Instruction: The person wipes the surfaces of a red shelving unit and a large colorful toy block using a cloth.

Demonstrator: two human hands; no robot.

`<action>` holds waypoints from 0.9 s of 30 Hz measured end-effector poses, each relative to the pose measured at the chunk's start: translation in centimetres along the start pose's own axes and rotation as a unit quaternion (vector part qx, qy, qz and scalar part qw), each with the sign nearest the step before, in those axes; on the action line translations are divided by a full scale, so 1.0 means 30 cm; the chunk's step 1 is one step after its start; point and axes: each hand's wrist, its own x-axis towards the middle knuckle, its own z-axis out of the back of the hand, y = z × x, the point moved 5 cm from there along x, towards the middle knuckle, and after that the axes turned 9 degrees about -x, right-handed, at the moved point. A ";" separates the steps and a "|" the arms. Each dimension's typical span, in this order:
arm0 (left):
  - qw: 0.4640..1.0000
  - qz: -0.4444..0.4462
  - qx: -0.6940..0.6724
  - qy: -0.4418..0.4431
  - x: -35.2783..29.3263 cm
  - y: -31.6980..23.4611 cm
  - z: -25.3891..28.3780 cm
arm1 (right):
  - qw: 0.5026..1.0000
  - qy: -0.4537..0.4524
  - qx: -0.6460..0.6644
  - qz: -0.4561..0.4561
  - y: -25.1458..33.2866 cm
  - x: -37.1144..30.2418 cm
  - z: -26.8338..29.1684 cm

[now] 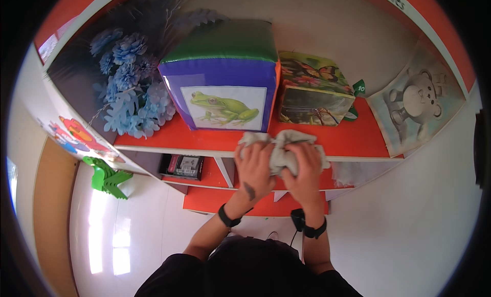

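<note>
A pale grey cloth [283, 156] is bunched up at the front edge of the red upper shelf [204, 138]. My left hand [255, 166] grips its left side, fingers curled over the fabric. On the right side, my right hand [303, 169] has its fingers pressed into the folds. Both hands are close together. Just behind them stands a large purple and green padded cube [176, 74] with a frog picture [225, 108] on its front. Right of it is a smaller box [314, 90] with butterfly and insect pictures.
Blue artificial flowers [128, 77] fill the shelf's left end. A teddy bear picture [417, 105] leans at the right end. Below sits a dark box [181, 166] on the lower shelf, near clear plastic [342, 173]. A green plastic object [106, 178] stands at the left.
</note>
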 end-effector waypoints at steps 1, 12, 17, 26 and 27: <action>1.000 -0.010 0.009 0.004 -0.002 -0.033 -0.036 | 1.000 0.001 0.014 -0.001 -0.044 -0.005 0.030; 0.993 -0.015 0.092 0.066 0.009 -0.327 -0.303 | 0.998 -0.014 0.048 -0.041 -0.369 -0.061 0.265; 0.989 -0.033 0.099 0.109 0.009 -0.337 -0.314 | 0.998 -0.033 0.041 -0.047 -0.383 -0.066 0.276; 0.995 -0.051 -0.014 0.080 0.023 -0.285 -0.272 | 0.995 -0.057 -0.036 -0.070 -0.341 -0.063 0.246; 0.995 -0.050 -0.033 0.081 0.025 -0.274 -0.268 | 0.994 -0.059 -0.037 -0.086 -0.331 -0.062 0.237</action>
